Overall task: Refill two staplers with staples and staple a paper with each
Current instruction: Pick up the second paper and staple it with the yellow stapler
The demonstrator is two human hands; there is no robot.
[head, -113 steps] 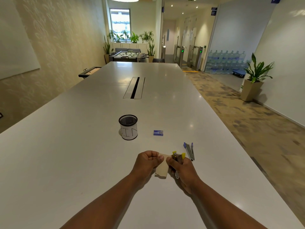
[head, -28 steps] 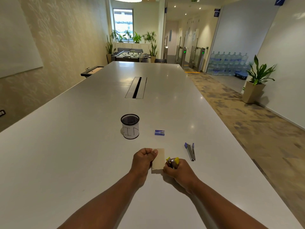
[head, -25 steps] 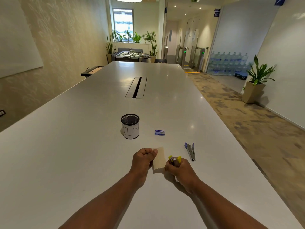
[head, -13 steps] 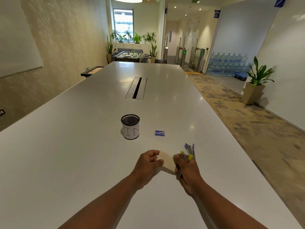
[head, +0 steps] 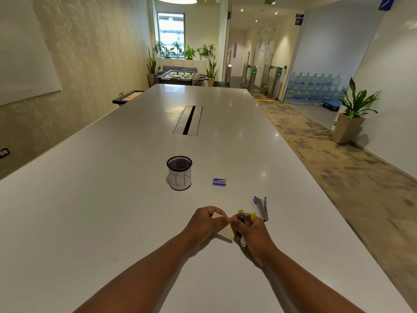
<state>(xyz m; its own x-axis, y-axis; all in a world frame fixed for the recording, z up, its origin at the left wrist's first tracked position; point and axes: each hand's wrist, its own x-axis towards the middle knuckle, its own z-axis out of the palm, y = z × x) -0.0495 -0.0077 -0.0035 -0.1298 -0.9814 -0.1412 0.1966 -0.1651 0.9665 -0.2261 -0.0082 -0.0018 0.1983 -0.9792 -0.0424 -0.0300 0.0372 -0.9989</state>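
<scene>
Beside blue stapler (head: 261, 208), yellow stapler (head: 246, 219)

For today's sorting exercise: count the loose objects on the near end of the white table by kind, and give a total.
Staplers: 2, a yellow-tipped metal stapler in the right hand and a blue-tipped metal stapler
Black mesh pen cups: 1
Small blue staple boxes: 1
Small tan paper pieces: 1
Total: 5

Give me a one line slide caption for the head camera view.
Right hand grips yellow stapler, left hand pinches paper; blue stapler lies beside.
</scene>
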